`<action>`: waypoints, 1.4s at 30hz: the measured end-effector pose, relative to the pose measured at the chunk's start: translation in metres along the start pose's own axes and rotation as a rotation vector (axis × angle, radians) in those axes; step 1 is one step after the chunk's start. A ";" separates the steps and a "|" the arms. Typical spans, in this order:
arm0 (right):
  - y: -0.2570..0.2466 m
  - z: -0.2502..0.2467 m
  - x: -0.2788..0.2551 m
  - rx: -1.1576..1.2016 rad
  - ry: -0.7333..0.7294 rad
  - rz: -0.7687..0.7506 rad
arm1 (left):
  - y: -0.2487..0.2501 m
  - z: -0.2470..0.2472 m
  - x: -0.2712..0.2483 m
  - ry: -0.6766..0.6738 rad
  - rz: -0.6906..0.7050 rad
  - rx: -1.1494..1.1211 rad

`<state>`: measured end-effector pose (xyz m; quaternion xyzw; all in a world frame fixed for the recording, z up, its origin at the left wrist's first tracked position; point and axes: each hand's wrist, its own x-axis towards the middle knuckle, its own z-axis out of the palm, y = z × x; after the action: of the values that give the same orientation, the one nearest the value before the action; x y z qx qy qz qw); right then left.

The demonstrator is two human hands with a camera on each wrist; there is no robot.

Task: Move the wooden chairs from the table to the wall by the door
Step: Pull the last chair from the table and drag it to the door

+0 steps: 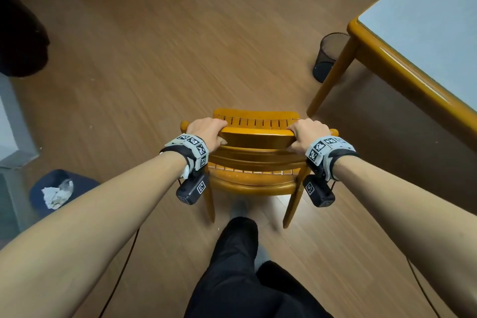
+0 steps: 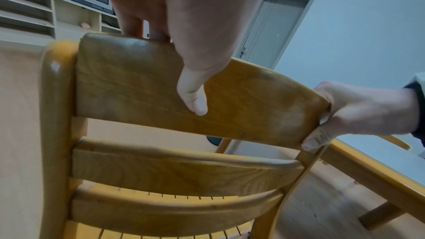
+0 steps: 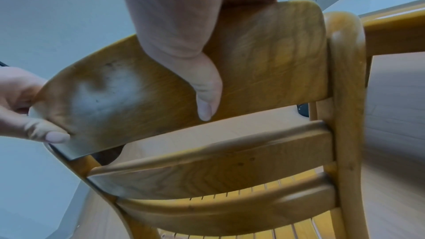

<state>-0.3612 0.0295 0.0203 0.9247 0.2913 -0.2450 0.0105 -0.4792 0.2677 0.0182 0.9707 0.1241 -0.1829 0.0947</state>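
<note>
A wooden chair (image 1: 255,162) with a slatted seat stands on the floor in front of me, its back towards me. My left hand (image 1: 207,131) grips the left end of its top back rail (image 2: 142,83), fingers over the top and thumb on the near face. My right hand (image 1: 304,134) grips the rail's right end (image 3: 264,57) the same way. The table (image 1: 402,67), with a wooden rim and pale top, is at the right. A door (image 2: 273,30) shows beyond the chair in the left wrist view.
A black mesh bin (image 1: 327,57) stands by the table leg. A dark blue bin (image 1: 59,191) with crumpled paper sits at the lower left, beside a pale cabinet (image 1: 10,137). A dark object (image 1: 20,39) is at the far left. My legs (image 1: 240,266) are just behind the chair.
</note>
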 end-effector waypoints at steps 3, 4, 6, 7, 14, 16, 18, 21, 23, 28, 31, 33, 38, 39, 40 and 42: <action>-0.001 0.022 -0.019 0.002 -0.009 -0.010 | 0.005 0.014 -0.023 -0.031 -0.012 -0.002; -0.001 0.030 -0.025 0.001 -0.005 -0.020 | 0.007 0.020 -0.032 -0.030 -0.010 -0.001; -0.001 0.047 -0.037 -0.005 0.000 -0.032 | 0.010 0.033 -0.048 -0.013 0.001 0.019; -0.001 0.054 -0.042 -0.008 0.006 -0.035 | 0.011 0.040 -0.055 0.008 0.010 0.028; -0.005 0.093 -0.061 -0.046 0.030 -0.042 | 0.007 0.095 -0.080 0.095 0.028 0.057; -0.008 0.101 -0.062 -0.056 0.036 -0.044 | 0.009 0.103 -0.082 0.081 -0.011 0.042; -0.009 0.107 -0.060 -0.077 0.027 -0.044 | 0.010 0.109 -0.082 0.069 -0.044 0.018; -0.011 0.109 -0.051 -0.073 0.031 -0.045 | 0.009 0.111 -0.078 0.024 -0.100 -0.013; -0.010 0.110 -0.041 -0.063 0.011 -0.038 | 0.009 0.107 -0.071 -0.023 -0.140 -0.037; -0.004 0.092 -0.003 -0.091 0.019 -0.048 | 0.006 0.087 -0.036 -0.080 -0.151 -0.032; -0.001 0.076 0.026 -0.097 0.015 -0.054 | 0.002 0.075 -0.008 -0.080 -0.168 -0.042; 0.000 0.060 0.049 -0.088 0.004 -0.066 | -0.005 0.065 0.014 -0.084 -0.193 -0.052; -0.004 0.027 0.111 -0.094 -0.009 -0.092 | -0.029 0.038 0.072 -0.088 -0.230 -0.070; -0.005 0.021 0.123 -0.094 -0.010 -0.092 | -0.034 0.032 0.084 -0.092 -0.237 -0.080; -0.007 0.015 0.136 -0.096 -0.013 -0.095 | -0.040 0.025 0.096 -0.096 -0.242 -0.088; -0.011 0.002 0.163 -0.096 -0.021 -0.099 | -0.053 0.010 0.119 -0.102 -0.243 -0.096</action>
<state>-0.2523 0.1250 -0.0554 0.9049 0.3480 -0.2407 0.0458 -0.3896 0.3404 -0.0438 0.9324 0.2442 -0.2357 0.1246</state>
